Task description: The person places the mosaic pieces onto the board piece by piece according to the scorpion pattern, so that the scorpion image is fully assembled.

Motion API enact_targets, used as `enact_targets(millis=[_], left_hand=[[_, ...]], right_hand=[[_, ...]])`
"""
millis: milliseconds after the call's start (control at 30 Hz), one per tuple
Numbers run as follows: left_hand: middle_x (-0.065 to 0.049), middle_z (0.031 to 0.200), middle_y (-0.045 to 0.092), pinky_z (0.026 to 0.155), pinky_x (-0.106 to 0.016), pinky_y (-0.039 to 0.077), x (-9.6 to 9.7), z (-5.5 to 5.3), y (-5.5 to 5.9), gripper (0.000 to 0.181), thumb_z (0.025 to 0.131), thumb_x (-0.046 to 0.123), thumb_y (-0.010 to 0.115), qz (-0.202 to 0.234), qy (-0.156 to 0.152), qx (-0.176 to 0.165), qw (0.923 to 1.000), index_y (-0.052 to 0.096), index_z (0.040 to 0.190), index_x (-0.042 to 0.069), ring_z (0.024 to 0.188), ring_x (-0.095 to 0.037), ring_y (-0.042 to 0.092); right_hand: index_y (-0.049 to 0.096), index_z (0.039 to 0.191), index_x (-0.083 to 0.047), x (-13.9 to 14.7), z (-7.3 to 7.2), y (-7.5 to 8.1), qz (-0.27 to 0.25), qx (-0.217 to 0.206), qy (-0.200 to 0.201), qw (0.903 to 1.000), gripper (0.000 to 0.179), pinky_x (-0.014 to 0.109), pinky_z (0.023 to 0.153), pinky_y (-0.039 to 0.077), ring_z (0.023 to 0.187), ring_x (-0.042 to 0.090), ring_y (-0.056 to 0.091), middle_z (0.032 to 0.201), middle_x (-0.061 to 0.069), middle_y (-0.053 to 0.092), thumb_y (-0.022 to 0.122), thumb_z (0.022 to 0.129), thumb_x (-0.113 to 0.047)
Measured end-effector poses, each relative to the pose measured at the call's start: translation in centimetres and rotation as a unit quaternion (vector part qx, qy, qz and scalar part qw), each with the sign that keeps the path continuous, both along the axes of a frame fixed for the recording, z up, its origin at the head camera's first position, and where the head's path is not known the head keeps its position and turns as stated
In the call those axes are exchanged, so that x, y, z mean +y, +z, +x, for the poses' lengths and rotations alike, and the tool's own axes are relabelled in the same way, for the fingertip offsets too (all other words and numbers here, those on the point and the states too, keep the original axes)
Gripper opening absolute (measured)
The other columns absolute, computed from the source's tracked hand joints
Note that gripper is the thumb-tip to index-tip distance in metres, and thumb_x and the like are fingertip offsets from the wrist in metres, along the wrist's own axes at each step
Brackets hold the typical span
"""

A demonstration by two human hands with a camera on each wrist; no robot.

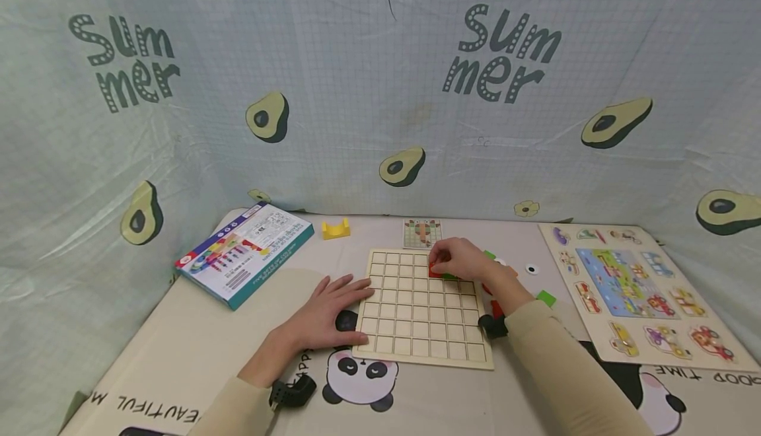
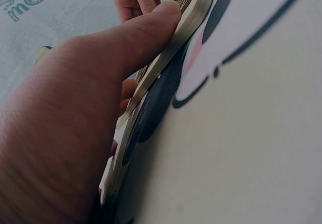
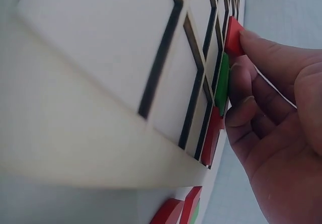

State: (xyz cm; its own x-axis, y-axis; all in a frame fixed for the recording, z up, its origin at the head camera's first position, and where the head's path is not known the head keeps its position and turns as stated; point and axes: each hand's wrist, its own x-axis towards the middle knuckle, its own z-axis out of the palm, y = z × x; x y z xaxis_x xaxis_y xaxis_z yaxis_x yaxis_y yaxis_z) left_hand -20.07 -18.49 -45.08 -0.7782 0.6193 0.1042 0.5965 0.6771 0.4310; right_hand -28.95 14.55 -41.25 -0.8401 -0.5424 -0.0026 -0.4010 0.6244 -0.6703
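A wooden grid board lies flat in front of me. My left hand rests at its left side, fingers spread, with fingertips and thumb touching the edge. In the left wrist view the thumb lies over the board's rim. Over the board's far rows, my right hand pinches a red tile between thumb and fingers, right at a grid cell. Next to that tile, a green tile and a red piece sit in the grid along the far side.
A small pattern card lies beyond the board, near a yellow arch block. At left is a boxed game. Loose pieces, including a green square and a white disc, lie right of the board, beside a picture puzzle.
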Motion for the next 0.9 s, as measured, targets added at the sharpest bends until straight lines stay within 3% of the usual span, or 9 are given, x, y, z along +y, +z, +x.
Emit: enact_targets(millis=[400,900], left_hand=[[0.002,0.161,0.036,0.119,-0.06,0.004,-0.03,0.0,0.01,0.082,0.084,0.064,0.069,-0.001,0.001,0.0,1.0,0.049,0.151,0.022,0.151,-0.031,0.02],[0.002,0.161,0.036,0.118,-0.061,0.004,-0.01,-0.02,-0.04,0.081,0.084,0.064,0.069,-0.003,-0.001,-0.002,1.0,0.049,0.151,0.022,0.151,-0.031,0.02]], right_hand=[[0.068,0.094,-0.006,-0.09,0.09,0.31,0.015,0.011,-0.005,0.9998,0.005,0.034,0.075,0.05,0.078,0.014,0.059,0.085,-0.001,0.065,0.072,0.093,-0.008],[0.068,0.101,-0.005,0.81,0.54,0.6,-0.014,-0.014,-0.041,0.999,0.011,0.034,0.077,0.05,0.082,0.019,0.056,0.088,0.002,0.064,0.073,0.093,-0.012]])
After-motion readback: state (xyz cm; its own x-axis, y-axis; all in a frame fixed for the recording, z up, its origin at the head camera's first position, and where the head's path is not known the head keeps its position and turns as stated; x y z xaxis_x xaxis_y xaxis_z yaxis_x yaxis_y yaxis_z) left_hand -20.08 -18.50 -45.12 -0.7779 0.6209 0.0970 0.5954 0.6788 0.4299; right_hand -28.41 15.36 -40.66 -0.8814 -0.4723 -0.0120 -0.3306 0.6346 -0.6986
